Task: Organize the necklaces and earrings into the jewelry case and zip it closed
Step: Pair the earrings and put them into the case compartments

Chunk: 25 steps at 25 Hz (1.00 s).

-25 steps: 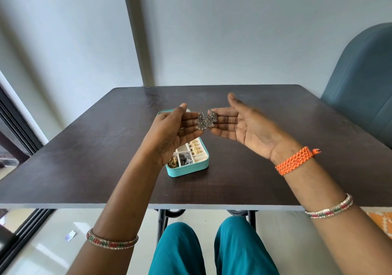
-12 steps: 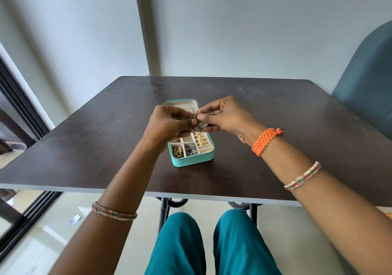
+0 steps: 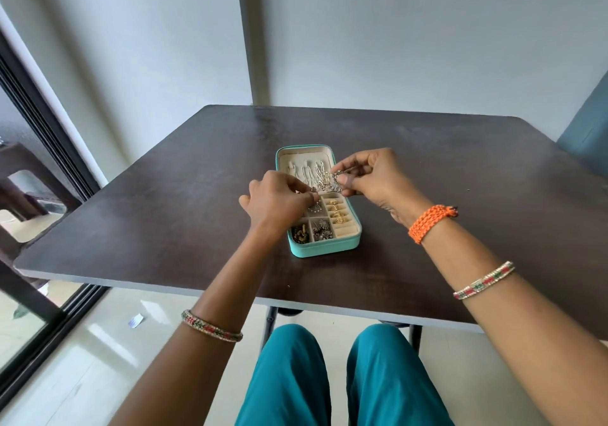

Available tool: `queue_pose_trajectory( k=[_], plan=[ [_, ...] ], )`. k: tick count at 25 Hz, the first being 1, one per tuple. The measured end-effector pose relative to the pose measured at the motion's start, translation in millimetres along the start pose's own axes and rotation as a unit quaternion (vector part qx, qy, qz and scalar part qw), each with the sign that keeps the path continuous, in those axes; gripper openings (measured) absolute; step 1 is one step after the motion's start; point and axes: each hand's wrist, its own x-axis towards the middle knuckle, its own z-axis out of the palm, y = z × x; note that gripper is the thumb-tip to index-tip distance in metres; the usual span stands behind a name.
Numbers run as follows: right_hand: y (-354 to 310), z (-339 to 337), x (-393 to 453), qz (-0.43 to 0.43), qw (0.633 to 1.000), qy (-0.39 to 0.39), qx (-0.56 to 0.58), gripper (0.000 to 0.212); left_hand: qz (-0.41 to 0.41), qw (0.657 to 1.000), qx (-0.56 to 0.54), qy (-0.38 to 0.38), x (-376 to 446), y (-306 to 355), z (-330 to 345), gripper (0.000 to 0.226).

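Earrings [image 3: 335,180], silver and filigreed, sit pinched between the thumb and fingertips of the right hand [image 3: 371,175], just above the seam of the open teal jewelry case [image 3: 324,248]. The left hand [image 3: 279,200] has its fingers curled, pinching something small beside them; what exactly, I cannot tell. Such pieces look light, stiff and thin, with hooks apt to snag the necklaces [image 3: 307,172] lying below the fingertips. Holding the ornament's flat body seems safest, not its hook.

No readable text

No words, labels, brands or numbers can be read anywhere in this head view; no surface shows legible print.
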Motion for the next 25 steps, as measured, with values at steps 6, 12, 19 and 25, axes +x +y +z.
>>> queue_pose_trajectory(
  k=[6, 12, 19, 25],
  plan=[
    [-4.4, 7.8, 1.5, -0.026, 0.999, -0.008, -0.046, 0.018, 0.028, 0.999, 0.041, -0.017, 0.5, -3.5, 4.2, 0.013],
    [-2.9, 19.4, -1.3, -0.015, 0.993, -0.070, -0.095, 0.013, 0.058, 0.998, 0.032, 0.008, -7.3, -8.9, -0.3, 0.012],
    [-8.9, 30.7, -3.0, -0.027, 0.973, -0.081, -0.213, 0.013, 0.019, 0.986, -0.156, 0.055, 11.2, -23.3, -21.8, 0.014],
    [-9.1, 14.2, 14.5, 0.006, 0.994, 0.012, -0.111, 0.017, -0.071, 0.962, -0.249, -0.081, 29.3, -24.0, -15.5, 0.022]
  ],
)
